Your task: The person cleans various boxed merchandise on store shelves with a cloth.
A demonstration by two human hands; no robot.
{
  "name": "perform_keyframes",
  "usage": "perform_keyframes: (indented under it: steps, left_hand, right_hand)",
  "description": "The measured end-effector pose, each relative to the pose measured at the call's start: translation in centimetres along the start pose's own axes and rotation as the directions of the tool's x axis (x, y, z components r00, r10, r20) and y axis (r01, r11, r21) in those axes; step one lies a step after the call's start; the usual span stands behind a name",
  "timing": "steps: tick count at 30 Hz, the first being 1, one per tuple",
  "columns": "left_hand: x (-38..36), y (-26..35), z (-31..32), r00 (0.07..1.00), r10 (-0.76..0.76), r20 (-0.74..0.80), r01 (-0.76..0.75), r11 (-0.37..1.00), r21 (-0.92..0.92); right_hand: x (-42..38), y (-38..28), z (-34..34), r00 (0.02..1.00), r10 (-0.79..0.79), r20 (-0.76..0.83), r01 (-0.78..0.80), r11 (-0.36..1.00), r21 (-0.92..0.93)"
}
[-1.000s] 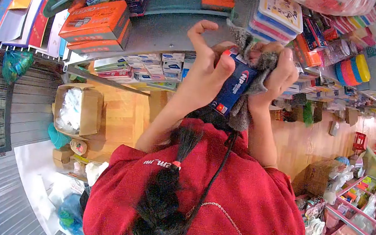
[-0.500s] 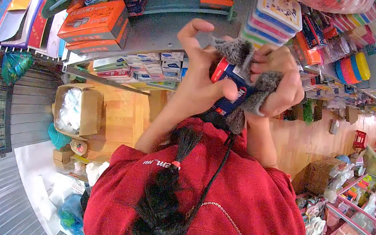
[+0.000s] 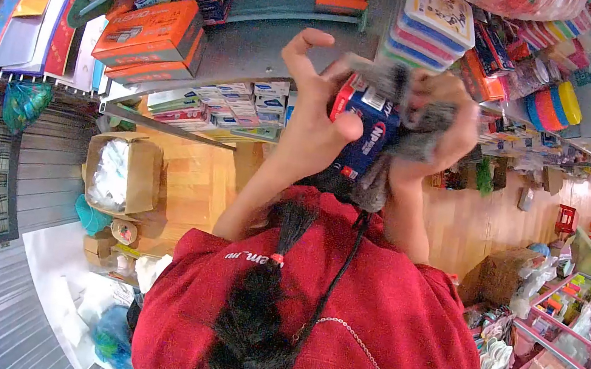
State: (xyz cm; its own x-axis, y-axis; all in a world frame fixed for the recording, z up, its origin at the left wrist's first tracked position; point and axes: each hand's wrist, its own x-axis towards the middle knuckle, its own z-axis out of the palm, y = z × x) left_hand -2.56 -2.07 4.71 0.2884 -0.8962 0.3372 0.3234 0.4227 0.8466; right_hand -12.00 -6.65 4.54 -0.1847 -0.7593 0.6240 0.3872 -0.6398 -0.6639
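My left hand (image 3: 312,114) is closed on a small dark blue and red box (image 3: 373,136) marked NP, its thumb across the front and its index finger raised away. Fingers curled, my right hand (image 3: 458,121) grips a fuzzy grey cloth (image 3: 427,134) against the box's right side. Motion blurs the cloth and the right fingers. Part of the cloth covers the box's upper edge, and a grey end hangs below. Both hands are above the red shirt, in front of a metal shelf (image 3: 258,53).
Orange boxes (image 3: 146,36) and stacked plastic cases (image 3: 430,25) stand on the shelf, with small packets (image 3: 227,102) underneath. An open carton (image 3: 147,178) sits on the wooden floor at left. A pink-framed divided display (image 3: 519,325) is at lower right.
The cloth has slid off much of the box's front, so more of its label shows. The box has turned slightly toward the camera. My right hand is now blurred; my left keeps its hold.
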Motion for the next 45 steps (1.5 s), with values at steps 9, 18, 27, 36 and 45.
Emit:
perform_keyframes:
  steps: [9,18,27,36,45]
  left_hand:
    - [0.9,0.3,-1.3,0.919,0.287,-0.269,-0.214,0.938,0.272]
    - [1.8,-0.7,-2.2,0.99,-0.041,-0.135,0.029,0.996,-0.089]
    - [1.8,-5.0,-2.1,0.969,-0.138,-0.207,0.061,0.939,-0.339]
    - [1.3,-4.6,-1.4,0.826,-0.502,-0.256,0.32,0.792,-0.52]
    - [1.6,-2.5,-2.0,0.896,-0.352,-0.273,0.221,0.883,-0.413]
  right_hand:
    - [-3.1,0.9,0.4,0.921,0.218,0.324,-0.184,0.974,-0.134]
    - [-2.4,-0.9,1.5,0.855,0.5,0.137,-0.499,0.865,-0.048]
    - [-2.5,1.0,0.3,0.937,0.348,0.029,-0.321,0.89,-0.324]
    - [4.9,0.0,3.0,0.96,-0.279,-0.041,0.219,0.83,-0.513]
    - [1.7,1.5,0.6,0.553,0.232,0.8,0.018,0.957,-0.289]
